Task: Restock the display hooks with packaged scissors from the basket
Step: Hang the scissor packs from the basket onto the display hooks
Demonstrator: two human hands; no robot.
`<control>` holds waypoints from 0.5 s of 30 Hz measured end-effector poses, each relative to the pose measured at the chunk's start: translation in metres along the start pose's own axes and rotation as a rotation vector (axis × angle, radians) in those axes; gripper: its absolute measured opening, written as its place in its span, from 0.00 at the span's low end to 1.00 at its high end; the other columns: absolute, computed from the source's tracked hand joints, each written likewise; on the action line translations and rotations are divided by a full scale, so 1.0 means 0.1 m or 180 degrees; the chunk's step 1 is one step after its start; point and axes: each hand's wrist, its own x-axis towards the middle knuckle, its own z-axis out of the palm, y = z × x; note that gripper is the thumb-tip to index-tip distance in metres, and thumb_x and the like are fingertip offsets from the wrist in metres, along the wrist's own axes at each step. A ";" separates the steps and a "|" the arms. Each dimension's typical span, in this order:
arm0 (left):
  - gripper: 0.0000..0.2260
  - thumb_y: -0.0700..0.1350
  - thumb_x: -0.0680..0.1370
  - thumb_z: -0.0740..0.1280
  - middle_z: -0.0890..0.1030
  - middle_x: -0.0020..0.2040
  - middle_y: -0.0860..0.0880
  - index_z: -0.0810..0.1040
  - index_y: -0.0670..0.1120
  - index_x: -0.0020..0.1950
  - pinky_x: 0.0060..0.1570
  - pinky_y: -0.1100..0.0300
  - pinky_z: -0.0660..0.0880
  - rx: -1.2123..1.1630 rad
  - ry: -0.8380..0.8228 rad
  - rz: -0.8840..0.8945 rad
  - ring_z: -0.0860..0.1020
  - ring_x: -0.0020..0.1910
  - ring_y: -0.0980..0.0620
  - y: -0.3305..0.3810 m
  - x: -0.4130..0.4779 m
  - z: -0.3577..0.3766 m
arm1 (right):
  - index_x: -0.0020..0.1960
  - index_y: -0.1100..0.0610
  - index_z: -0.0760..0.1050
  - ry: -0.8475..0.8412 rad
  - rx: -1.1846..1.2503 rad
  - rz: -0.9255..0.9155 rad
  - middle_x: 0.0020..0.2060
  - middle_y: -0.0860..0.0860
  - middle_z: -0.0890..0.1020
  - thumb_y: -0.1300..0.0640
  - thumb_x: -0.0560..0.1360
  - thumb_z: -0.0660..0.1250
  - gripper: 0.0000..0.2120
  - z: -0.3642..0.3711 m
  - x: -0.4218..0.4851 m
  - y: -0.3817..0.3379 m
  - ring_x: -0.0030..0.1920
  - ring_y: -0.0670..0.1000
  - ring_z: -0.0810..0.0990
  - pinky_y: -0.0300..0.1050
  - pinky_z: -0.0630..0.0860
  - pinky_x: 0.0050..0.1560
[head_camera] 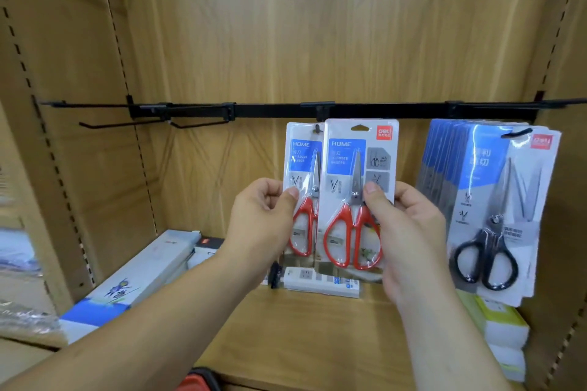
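Left hand [266, 216]: pinched the hooked red scissors pack [302, 165] at its edge.
Right hand [409, 232]: gripped the front red scissors pack [349, 181], thumb on its face.

Two hands, the left hand [265, 216] and the right hand [409, 232]. Two packs of red-handled scissors, one pinched in each: rear pack [301, 165] in the left, front pack [354, 165] in the right. One stack of black-handled scissors packs [495, 200] right of the right hand, its number uncountable. Two wire hooks up-left of the left hand: outer hook [117, 124], inner hook [198, 124]. One power strip [320, 282] beneath both hands.
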 end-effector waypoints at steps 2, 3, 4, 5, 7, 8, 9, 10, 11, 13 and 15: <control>0.08 0.47 0.83 0.70 0.85 0.41 0.39 0.80 0.44 0.49 0.45 0.44 0.84 0.0147 -0.0019 -0.0137 0.82 0.39 0.33 -0.01 0.14 0.02 | 0.52 0.55 0.84 0.0006 0.0010 -0.0035 0.44 0.51 0.90 0.60 0.83 0.70 0.04 0.05 0.02 0.03 0.43 0.50 0.90 0.46 0.84 0.41; 0.08 0.47 0.83 0.71 0.87 0.42 0.39 0.80 0.43 0.48 0.49 0.41 0.85 0.0188 -0.0028 -0.0210 0.85 0.43 0.34 -0.01 0.20 0.04 | 0.52 0.55 0.84 0.0018 0.0022 -0.0040 0.44 0.51 0.90 0.60 0.82 0.70 0.04 0.07 0.02 0.05 0.43 0.50 0.90 0.45 0.84 0.41; 0.09 0.47 0.82 0.71 0.87 0.43 0.39 0.80 0.43 0.48 0.50 0.39 0.84 0.0190 -0.0034 -0.0276 0.86 0.45 0.36 -0.01 0.25 0.05 | 0.52 0.56 0.84 0.0029 0.0043 -0.0041 0.44 0.52 0.90 0.60 0.82 0.70 0.04 0.09 0.03 0.06 0.44 0.51 0.90 0.46 0.85 0.41; 0.09 0.47 0.82 0.71 0.87 0.43 0.39 0.80 0.43 0.47 0.50 0.38 0.84 0.0173 -0.0045 -0.0332 0.87 0.45 0.38 -0.03 0.29 0.05 | 0.52 0.56 0.84 0.0030 0.0064 -0.0047 0.44 0.52 0.90 0.61 0.82 0.70 0.04 0.11 0.04 0.07 0.45 0.53 0.90 0.49 0.85 0.43; 0.09 0.46 0.82 0.71 0.87 0.43 0.39 0.80 0.41 0.47 0.49 0.38 0.84 0.0123 -0.0075 -0.0415 0.86 0.41 0.41 -0.07 0.36 0.05 | 0.51 0.56 0.83 0.0033 0.0025 -0.0087 0.45 0.52 0.90 0.61 0.82 0.70 0.04 0.16 0.06 0.08 0.46 0.54 0.90 0.52 0.85 0.46; 0.10 0.46 0.82 0.72 0.87 0.42 0.39 0.80 0.41 0.46 0.48 0.39 0.85 0.0108 -0.0085 -0.0425 0.85 0.40 0.42 -0.08 0.38 0.04 | 0.51 0.55 0.83 0.0048 -0.0012 -0.0114 0.44 0.51 0.90 0.62 0.82 0.70 0.04 0.17 0.07 0.08 0.46 0.53 0.90 0.52 0.85 0.47; 0.10 0.47 0.82 0.72 0.87 0.42 0.40 0.80 0.42 0.46 0.47 0.43 0.86 0.0116 -0.0091 -0.0404 0.85 0.39 0.44 -0.09 0.39 0.03 | 0.51 0.55 0.83 0.0066 -0.0045 -0.0146 0.44 0.51 0.90 0.63 0.82 0.70 0.05 0.19 0.07 0.09 0.46 0.52 0.90 0.53 0.85 0.47; 0.09 0.47 0.82 0.71 0.87 0.42 0.43 0.80 0.42 0.46 0.42 0.49 0.86 0.0143 -0.0094 -0.0370 0.85 0.39 0.47 -0.09 0.39 0.01 | 0.50 0.55 0.83 0.0084 -0.0088 -0.0193 0.45 0.51 0.90 0.63 0.82 0.70 0.06 0.21 0.07 0.10 0.46 0.52 0.90 0.54 0.85 0.48; 0.09 0.47 0.83 0.71 0.86 0.41 0.45 0.81 0.43 0.47 0.34 0.58 0.83 0.0193 -0.0068 -0.0320 0.84 0.38 0.51 -0.08 0.38 -0.01 | 0.50 0.55 0.83 0.0094 -0.0140 -0.0246 0.45 0.51 0.90 0.63 0.82 0.70 0.06 0.23 0.07 0.12 0.46 0.52 0.90 0.56 0.86 0.49; 0.09 0.48 0.84 0.68 0.83 0.41 0.49 0.80 0.43 0.51 0.24 0.67 0.73 0.0281 0.0055 -0.0195 0.80 0.29 0.62 -0.03 0.31 -0.06 | 0.50 0.53 0.84 0.0059 -0.0237 -0.0303 0.44 0.50 0.90 0.62 0.82 0.71 0.06 0.28 0.08 0.16 0.47 0.52 0.90 0.58 0.86 0.51; 0.10 0.51 0.85 0.66 0.85 0.41 0.51 0.81 0.45 0.52 0.31 0.66 0.78 0.0136 -0.0020 -0.0027 0.83 0.34 0.63 0.00 0.24 -0.12 | 0.50 0.52 0.85 0.0007 -0.0290 -0.0260 0.44 0.48 0.90 0.60 0.82 0.71 0.06 0.36 0.09 0.19 0.47 0.51 0.90 0.54 0.86 0.50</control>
